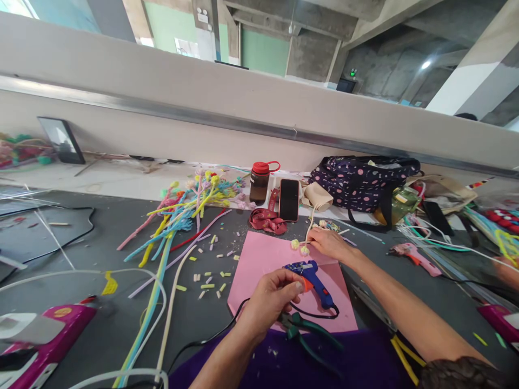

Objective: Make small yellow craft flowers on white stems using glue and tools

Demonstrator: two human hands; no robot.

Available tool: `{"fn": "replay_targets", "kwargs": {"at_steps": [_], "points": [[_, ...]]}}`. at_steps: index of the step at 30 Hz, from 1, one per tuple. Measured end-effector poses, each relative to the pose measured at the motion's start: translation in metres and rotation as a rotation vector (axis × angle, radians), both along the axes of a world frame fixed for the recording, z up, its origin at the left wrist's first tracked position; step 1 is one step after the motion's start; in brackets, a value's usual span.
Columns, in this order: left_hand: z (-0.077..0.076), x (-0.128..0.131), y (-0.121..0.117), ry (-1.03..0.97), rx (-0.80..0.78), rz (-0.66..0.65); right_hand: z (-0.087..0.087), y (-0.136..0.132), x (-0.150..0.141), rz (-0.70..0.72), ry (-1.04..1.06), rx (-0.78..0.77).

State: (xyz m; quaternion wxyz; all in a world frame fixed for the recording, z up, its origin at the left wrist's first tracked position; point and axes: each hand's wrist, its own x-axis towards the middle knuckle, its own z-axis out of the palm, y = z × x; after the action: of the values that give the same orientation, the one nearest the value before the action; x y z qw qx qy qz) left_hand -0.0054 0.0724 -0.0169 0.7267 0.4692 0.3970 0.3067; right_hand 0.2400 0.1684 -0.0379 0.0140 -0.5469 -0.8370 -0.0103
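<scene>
At the lower left of the frame, a magenta tool (60, 329) lies on the dark counter (107, 243), and right of it a spread of fuzzy stems (174, 216) runs from the upper left of centre down towards you, with short cut bits (207, 286) scattered beside it. The red-capped bottle (258, 186) stands above the pink sheet (257, 256). Your left hand (267, 297) is over the sheet's lower part, thumb and forefinger drawn together just beside the orange part of the blue glue gun (322, 289); you can't tell from here whether they pinch anything. Two pale yellow balls (299, 247) lie at the sheet's top edge, above your left fingertips and immediately left of your right ones. The gun lies below them, between your hands, its body roughly level and its handle slanting to the lower right. The cream stem (311, 219) has its long axis nearly up and down in the frame, dropping to your right hand (332, 243), whose fingertips look pinched on its lower end. That hand is much the nearer to both balls and stem; your left is lower and to the left. Green-handled pliers (320, 330) lie below the gun. Farther right sit the patterned bag (344, 183) and a pink glue gun (421, 259).
</scene>
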Motion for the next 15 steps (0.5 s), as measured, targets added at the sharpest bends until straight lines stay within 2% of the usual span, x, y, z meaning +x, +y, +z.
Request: {"fn": "replay_targets", "kwargs": {"at_steps": [10, 15], "points": [[0.001, 0.001, -0.001, -0.012, 0.008, 0.000, -0.007, 0.003, -0.011, 0.042, -0.040, 0.057], [-0.001, 0.002, -0.002, -0.029, 0.005, 0.008, 0.007, 0.007, -0.013, 0.046, 0.080, 0.129]]}}
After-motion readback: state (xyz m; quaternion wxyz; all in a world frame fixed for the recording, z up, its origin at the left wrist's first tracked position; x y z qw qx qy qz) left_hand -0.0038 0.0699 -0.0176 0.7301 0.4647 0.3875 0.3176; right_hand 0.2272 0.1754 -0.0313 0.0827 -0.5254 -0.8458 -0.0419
